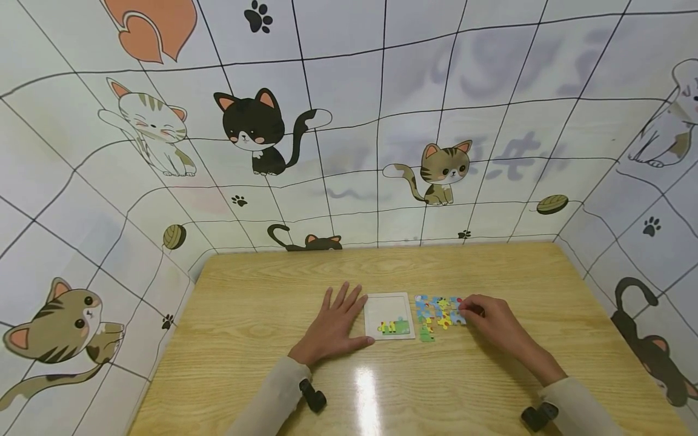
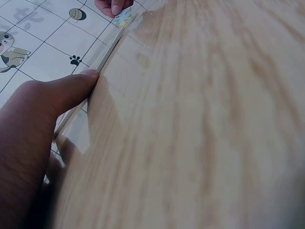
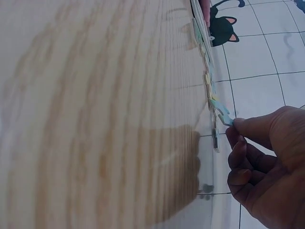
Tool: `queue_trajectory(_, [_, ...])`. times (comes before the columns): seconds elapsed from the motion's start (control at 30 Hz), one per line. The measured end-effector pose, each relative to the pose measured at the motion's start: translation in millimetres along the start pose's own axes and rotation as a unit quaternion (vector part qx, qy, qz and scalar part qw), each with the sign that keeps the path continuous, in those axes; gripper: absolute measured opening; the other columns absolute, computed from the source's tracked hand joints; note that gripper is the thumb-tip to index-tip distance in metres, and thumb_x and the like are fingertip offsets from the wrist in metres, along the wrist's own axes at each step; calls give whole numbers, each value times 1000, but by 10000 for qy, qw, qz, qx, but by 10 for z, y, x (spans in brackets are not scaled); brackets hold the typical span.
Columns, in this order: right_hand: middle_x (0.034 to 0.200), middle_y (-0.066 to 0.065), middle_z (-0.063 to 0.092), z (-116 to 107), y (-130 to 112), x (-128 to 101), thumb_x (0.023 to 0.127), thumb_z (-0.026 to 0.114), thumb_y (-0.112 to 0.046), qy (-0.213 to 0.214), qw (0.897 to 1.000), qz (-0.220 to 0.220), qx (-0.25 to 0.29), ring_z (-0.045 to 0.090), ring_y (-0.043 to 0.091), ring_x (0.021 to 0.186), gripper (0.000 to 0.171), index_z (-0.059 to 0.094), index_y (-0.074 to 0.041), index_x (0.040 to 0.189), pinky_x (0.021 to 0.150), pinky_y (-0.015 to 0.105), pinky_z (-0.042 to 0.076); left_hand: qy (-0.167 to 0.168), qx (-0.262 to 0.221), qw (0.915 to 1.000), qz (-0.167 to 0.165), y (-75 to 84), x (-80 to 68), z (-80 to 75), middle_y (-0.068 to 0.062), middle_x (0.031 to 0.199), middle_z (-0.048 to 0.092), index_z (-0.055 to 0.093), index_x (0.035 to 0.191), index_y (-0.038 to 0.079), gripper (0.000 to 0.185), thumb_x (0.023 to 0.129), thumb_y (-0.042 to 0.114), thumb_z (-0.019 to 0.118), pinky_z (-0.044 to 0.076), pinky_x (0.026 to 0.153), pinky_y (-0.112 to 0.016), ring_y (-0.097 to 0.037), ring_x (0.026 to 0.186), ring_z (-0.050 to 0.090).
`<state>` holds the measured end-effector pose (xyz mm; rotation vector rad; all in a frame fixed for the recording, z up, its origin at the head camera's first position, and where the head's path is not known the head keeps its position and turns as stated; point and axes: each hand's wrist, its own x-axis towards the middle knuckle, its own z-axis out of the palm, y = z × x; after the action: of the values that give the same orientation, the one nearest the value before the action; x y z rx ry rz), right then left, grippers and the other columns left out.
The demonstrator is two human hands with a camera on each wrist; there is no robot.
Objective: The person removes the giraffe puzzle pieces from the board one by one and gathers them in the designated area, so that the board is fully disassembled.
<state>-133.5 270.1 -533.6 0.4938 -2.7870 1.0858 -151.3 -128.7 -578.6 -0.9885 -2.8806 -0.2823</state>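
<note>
A white square puzzle tray (image 1: 384, 307) lies on the table, with a few joined green and yellow puzzle pieces (image 1: 397, 327) along its lower right. My left hand (image 1: 334, 327) rests flat with spread fingers at the tray's left edge, its thumb (image 2: 76, 90) touching the frame. To the right of the tray lies a group of loose puzzle pieces (image 1: 427, 312), blue, yellow and green. At that group's right side my right hand (image 1: 493, 321) pinches a light-blue puzzle piece (image 3: 223, 114) between thumb and forefinger, tilted up off the others.
The wooden table (image 1: 262, 303) reaches to a wall covering (image 1: 354, 151) printed with cats and grid lines at the back and sides. A bright light reflection (image 1: 366, 393) lies on the table in front of the tray.
</note>
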Motion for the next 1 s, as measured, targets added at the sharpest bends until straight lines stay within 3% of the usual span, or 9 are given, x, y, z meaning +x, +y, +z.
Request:
queue_trajectory(0.47, [88, -6, 70, -5, 16, -21, 92, 72, -4, -38, 10000, -70, -47, 57, 3, 72, 10, 74, -13, 92, 62, 25, 49, -21, 6, 10000, 8, 12, 0, -6, -7, 169, 16, 26, 162, 17, 101, 88, 85, 34, 8, 119, -65, -36, 155, 9])
queue_trajectory(0.67, [90, -1, 72, -53, 29, -35, 97, 69, -12, 36, 9997, 195, -164, 60, 5, 76, 5, 75, -13, 97, 65, 25, 51, -28, -56, 10000, -13, 12, -4, 9, -6, 170, 14, 24, 162, 18, 101, 88, 85, 33, 6, 119, -65, -35, 156, 7])
queue_trajectory(1.0, [90, -3, 71, -70, 113, -73, 96, 69, -9, -34, 9989, 436, -164, 60, 6, 77, 7, 74, -13, 97, 66, 25, 51, -27, 38, 10000, -16, -10, -1, 36, -5, 170, 14, 23, 163, 19, 101, 88, 86, 30, 5, 120, -64, -34, 156, 6])
